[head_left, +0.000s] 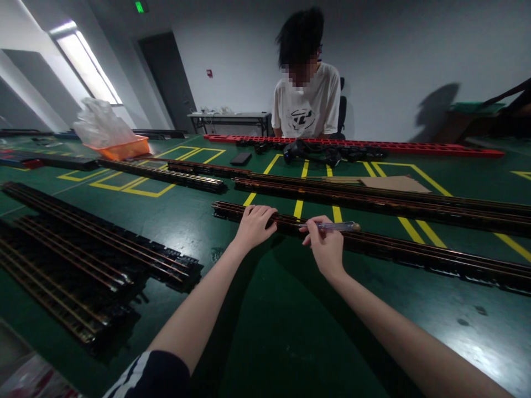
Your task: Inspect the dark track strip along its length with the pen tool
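Observation:
A long dark rail with copper-coloured strips (398, 246) lies across the green table in front of me. My left hand (255, 224) rests over the rail near its left end, fingers bent round its far edge and thumb on the near side. In my right hand (326, 243) is a slim, clear-handled screwdriver-like tool (338, 226), pinched between thumb and fingers. The tool lies nearly level, its thin tip pointing left at the rail, between my two hands. Whether the tip touches the rail is too small to tell.
Several similar rails (99, 232) lie at the left. More rails (290, 188) stretch behind mine, with cardboard (394, 184) beside them. Farther back are an orange basket (120, 148), a long red rail (435, 148) and black cables (298, 150). A person (307, 99) sits opposite.

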Tool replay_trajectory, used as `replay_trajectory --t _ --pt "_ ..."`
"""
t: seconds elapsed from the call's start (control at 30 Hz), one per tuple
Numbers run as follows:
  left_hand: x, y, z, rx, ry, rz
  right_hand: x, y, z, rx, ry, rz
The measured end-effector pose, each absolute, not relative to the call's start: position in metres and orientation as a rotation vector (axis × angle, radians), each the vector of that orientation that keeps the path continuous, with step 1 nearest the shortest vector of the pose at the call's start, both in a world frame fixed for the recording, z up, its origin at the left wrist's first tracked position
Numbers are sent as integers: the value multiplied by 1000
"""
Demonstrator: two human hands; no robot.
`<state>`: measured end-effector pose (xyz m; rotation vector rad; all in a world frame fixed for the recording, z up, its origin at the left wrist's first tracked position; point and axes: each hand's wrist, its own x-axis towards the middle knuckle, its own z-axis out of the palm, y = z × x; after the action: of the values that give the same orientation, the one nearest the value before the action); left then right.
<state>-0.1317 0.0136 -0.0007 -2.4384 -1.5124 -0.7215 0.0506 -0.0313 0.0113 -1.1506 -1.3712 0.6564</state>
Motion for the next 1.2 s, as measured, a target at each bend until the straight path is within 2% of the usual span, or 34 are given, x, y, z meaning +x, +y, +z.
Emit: replay_trajectory --t 1.2 --pt "-134 14 -1 -2435 -1538 -673 49 -28 9 -1164 -1344 747"
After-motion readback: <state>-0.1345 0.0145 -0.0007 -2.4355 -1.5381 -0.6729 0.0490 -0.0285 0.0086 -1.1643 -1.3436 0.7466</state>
